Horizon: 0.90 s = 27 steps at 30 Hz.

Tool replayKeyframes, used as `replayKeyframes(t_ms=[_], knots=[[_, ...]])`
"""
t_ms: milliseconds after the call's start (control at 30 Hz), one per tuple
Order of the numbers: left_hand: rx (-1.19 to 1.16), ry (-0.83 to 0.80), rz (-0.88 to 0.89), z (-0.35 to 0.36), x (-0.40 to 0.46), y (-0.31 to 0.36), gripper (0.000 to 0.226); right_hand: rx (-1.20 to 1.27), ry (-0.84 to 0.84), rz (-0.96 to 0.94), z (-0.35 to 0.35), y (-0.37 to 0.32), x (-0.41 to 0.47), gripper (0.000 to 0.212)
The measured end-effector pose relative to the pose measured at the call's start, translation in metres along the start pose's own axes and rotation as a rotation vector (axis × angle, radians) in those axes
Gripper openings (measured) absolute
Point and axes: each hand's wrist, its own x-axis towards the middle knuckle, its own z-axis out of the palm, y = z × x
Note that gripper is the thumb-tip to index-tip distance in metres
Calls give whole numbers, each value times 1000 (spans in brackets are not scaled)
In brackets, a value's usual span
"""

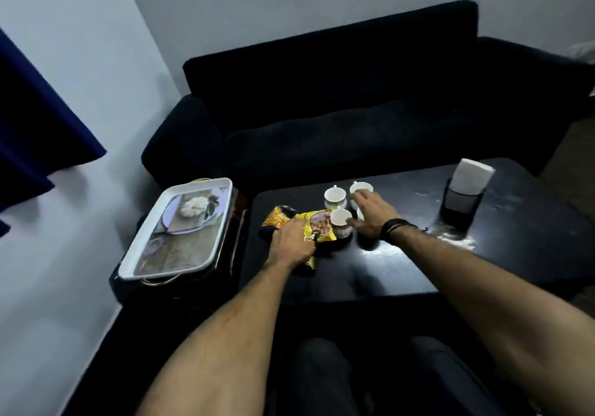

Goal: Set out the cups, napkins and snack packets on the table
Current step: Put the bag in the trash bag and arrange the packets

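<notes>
On the bench's left part, the left hand [291, 243] pinches the yellow snack packets [310, 227]; the right hand [370, 214] spreads wide over the cups [341, 217]. Space cups apart gently, avoiding knocks.

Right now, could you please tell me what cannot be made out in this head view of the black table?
- Fourth white ceramic cup: mostly hidden by the right hand.
- Yellow snack packets: print too blurred to read; near ends covered by the left hand.
- Whether the right hand touches any cup: cannot tell.
- White napkins in the dark holder: count indistinguishable.
</notes>
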Motion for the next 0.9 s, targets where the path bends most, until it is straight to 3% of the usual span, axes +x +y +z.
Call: replayKeyframes(t_ms=[200, 333, 433, 567, 733, 900], knots=[[-90, -106, -316, 27, 13, -50, 60, 19, -160, -139, 65, -53, 18, 56], [-225, -184, -410, 56, 19, -70, 68, 21, -251, -143, 112, -77, 19, 59], [-285, -148, -458, 72, 21, -80, 72, 139, -221, -81, 133, -91, 23, 46], [-281, -39, -478, 83, 28, -94, 70, 218, -216, -152, 137, -98, 35, 25], [-229, 120, -365, 96, 25, -112, 68, 199, 54, -119, 131, -105, 63, 42], [-180, 252, -305, 112, 22, -121, 69, -32, -130, -237, 139, -126, 100, 68]])
